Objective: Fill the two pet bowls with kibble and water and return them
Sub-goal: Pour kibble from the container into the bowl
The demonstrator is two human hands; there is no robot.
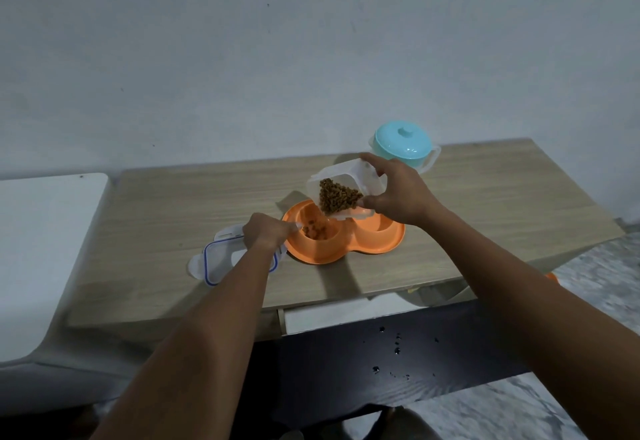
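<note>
From the head view, the orange double bowl (341, 255) sits near the middle of the table (173, 204), closer to the front edge than to the wall. Its long axis runs left to right, roughly along that front edge, with the two wells side by side.

The right hand (401, 193) grasps a clear container (343, 176), fingers over the top and thumb on the near side. The container is tipped so its mouth faces down and toward the person. Its lower lip hangs over the bowl, about where the wells meet.

The kibble (337, 197) is heaped in the container's low corner. A few pieces lie in the left well (332, 231), and the right well (375, 230) looks bare.

The left hand (266, 231) is at the bowl's left rim with a fingertip touching it. I cannot tell whether it pinches the rim or only steadies it. The container's lid (221, 259) lies flat just left of the bowl, partly under that wrist. A teal lidded jug (401, 143) stands at the back right, by the wall.

The step in hand looks like the pour. It would go best with the lip brought further left, squarely over the left well, and tilted slowly so the heap trickles rather than slides. The bowl should be braced, and the right well kept dry of kibble for the water.
</note>
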